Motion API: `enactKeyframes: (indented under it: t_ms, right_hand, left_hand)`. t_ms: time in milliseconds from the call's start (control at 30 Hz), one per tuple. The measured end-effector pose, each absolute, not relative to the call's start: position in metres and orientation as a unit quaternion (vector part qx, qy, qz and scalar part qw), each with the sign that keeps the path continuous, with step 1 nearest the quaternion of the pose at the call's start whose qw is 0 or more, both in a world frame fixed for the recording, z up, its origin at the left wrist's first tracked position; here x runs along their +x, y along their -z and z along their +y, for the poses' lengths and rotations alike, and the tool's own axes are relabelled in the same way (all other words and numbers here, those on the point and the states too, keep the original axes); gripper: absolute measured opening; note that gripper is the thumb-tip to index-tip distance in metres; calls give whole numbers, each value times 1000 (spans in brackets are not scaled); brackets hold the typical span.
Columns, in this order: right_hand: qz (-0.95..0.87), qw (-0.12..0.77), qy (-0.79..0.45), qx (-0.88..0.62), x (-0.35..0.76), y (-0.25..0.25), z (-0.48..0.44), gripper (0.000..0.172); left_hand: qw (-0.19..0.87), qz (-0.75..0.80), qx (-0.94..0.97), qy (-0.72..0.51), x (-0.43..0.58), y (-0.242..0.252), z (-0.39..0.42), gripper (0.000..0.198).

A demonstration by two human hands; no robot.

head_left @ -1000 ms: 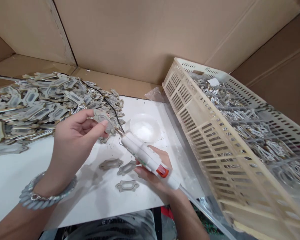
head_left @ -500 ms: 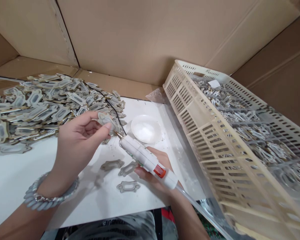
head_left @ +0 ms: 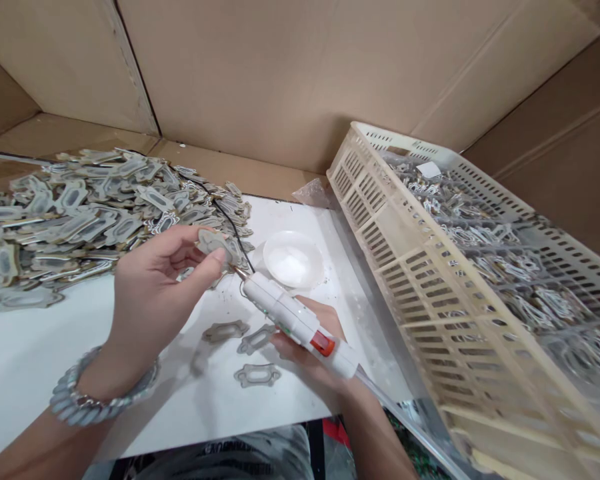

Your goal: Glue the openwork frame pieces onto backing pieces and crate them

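Observation:
Between the thumb and fingers of my left hand (head_left: 163, 287) is a small grey label-holder frame (head_left: 212, 244), pinched and tilted up. My right hand (head_left: 313, 343) is wrapped round a white glue gun (head_left: 290, 313) with a red-orange switch and a clear glue stick at its rear. The gun's metal nozzle meets the frame's lower right edge; whether glue is coming out I cannot tell. Below the hands, several loose frames (head_left: 258, 375) lie flat on the white board (head_left: 175, 413). A white shallow dish (head_left: 293, 259) sits just beyond the gun.
A large heap of similar frames (head_left: 80, 213) fills the left back. On the right stands a cream plastic crate (head_left: 400, 247) holding bags of metal pieces. A black cord (head_left: 233, 227) runs past the heap. Cardboard walls (head_left: 260, 73) rise behind, with a crumpled clear plastic bag (head_left: 313, 192) near the crate.
My hands, the frame and the glue gun have barely shifted; the nozzle is still at the frame's edge. The whole view has moved very slightly.

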State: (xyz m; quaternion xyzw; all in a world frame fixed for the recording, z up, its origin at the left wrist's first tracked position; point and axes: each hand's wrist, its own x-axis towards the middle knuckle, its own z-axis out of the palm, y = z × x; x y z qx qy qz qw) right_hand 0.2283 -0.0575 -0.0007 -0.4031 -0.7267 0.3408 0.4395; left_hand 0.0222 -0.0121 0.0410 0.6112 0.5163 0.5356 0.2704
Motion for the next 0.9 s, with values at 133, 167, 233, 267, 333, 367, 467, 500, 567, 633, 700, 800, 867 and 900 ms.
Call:
enactKeyframes:
  t_ms: [133, 167, 233, 267, 333, 367, 467, 500, 567, 633, 700, 800, 867, 900]
  right_hand:
    - [-722, 435, -355, -405, 229, 1, -58, 31]
    - [-721, 435, -357, -405, 229, 0, -58, 30]
    - [-721, 433, -359, -405, 229, 0, -58, 29]
    - [-719, 432, -361, -408, 229, -1, -58, 29]
    - [-716, 427, -364, -415, 229, -1, -59, 30]
    - [-715, 425, -365, -418, 229, -1, -59, 31]
    - [-705, 423, -377, -426, 230, -2, -60, 30]
    - [-701, 425, -383, -427, 230, -3, -60, 29]
    - [-689, 426, -396, -432, 229, -4, -61, 28]
    - [-682, 425, -404, -438, 230, -5, -62, 27]
    - [-675, 423, -410, -445, 230, -5, -62, 26]
    - [-669, 417, -415, -454, 231, -5, -62, 26]
    - [-670, 412, -416, -457, 231, -5, -62, 27]
    - [-671, 410, -416, -456, 231, -5, -62, 29]
  left_hand:
    - [248, 515, 622, -534, 22, -41, -12, 6]
    - [243, 516, 625, -534, 22, -41, -12, 6]
    - [232, 516, 629, -534, 22, -40, -13, 7]
    - [225, 517, 630, -534, 22, -40, -13, 7]
    - [218, 520, 630, -535, 22, -39, -13, 8]
    - [217, 520, 629, -535, 22, -39, -13, 8]
    - [225, 518, 627, -537, 22, -40, -13, 7]
    - [231, 517, 626, -537, 22, -41, -13, 7]
    - [241, 513, 623, -539, 22, -42, -12, 6]
    - [247, 510, 622, -540, 22, -42, -12, 6]
    - [252, 508, 621, -541, 21, -42, -11, 6]
    - [259, 509, 609, -550, 21, -41, -11, 5]
    - [261, 511, 603, -555, 22, -41, -11, 5]
    - [261, 510, 603, -555, 22, -41, -12, 5]
